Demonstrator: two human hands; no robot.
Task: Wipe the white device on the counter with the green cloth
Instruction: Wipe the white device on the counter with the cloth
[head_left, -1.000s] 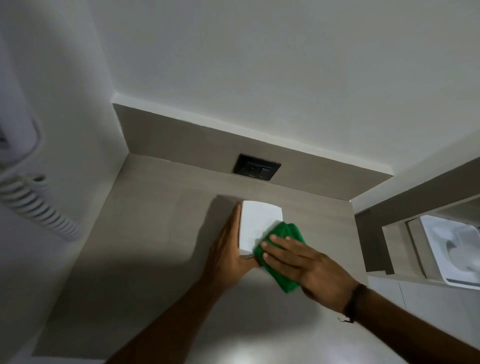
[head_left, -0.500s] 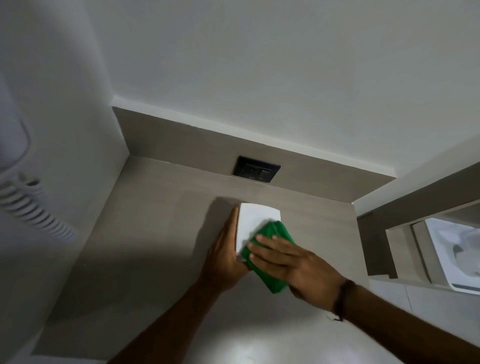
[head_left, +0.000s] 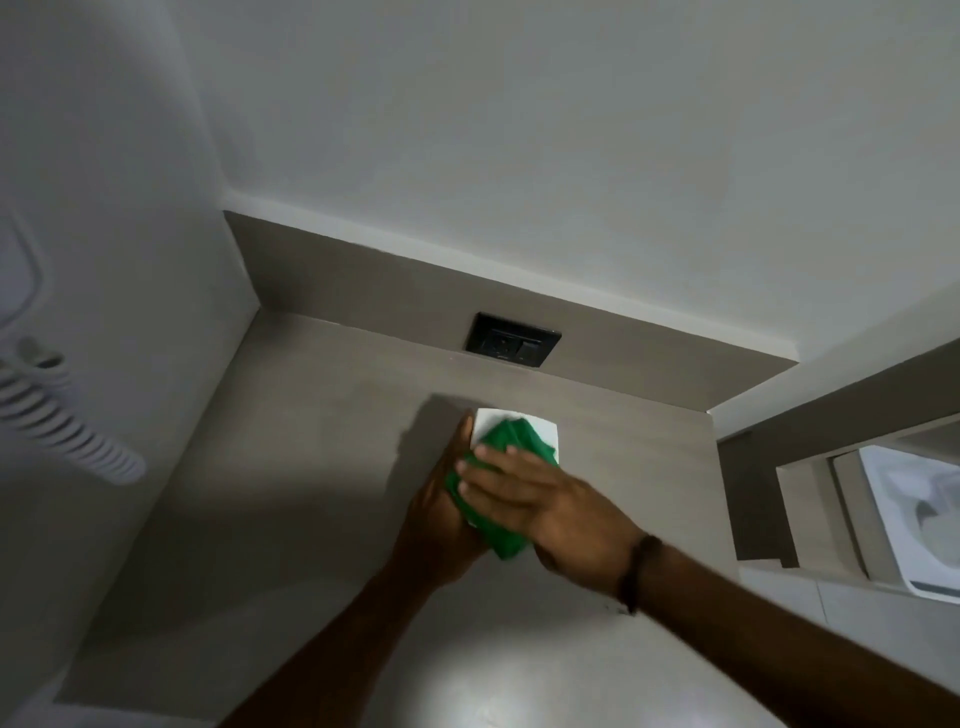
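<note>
walls: plain white wall (head_left: 519, 156) fills the top and left, meets a grey-brown upstand along the back of the table
table: grey-brown table (head_left: 291, 467) runs from the back upstand toward me, bright glare patch near the bottom edge, my arms cast a shadow across its middle
right side: lower ledge with a white basin (head_left: 914, 519) at the frame edge, partly cut off
left side: white coiled cord (head_left: 67, 431) hangs on the left wall, blurred, the unit it belongs to is mostly out of view
socket: black socket plate (head_left: 512, 340) set in the upstand, just behind the device
my right hand: right hand (head_left: 540, 499) lies flat, palm down, fingers spread and stretched out over the cloth, pressing it onto the device; grip is open and flat, not curled round anything; dark band on the wrist
my left hand: left hand (head_left: 441, 499) stands on edge against the device's left side, fingers straight along it, bracing it; grip is open, thumb side partly hidden under the cloth and my right hand, can't tell if the thumb hooks the device
device: white device (head_left: 493, 421) sits on the table near the back, just in front of the socket, between my two hands; only its far top corners and right edge show
cloth: green cloth (head_left: 511, 439) bunched on top of the device, covers most of it, one end sticks out toward me below my right palm
</note>
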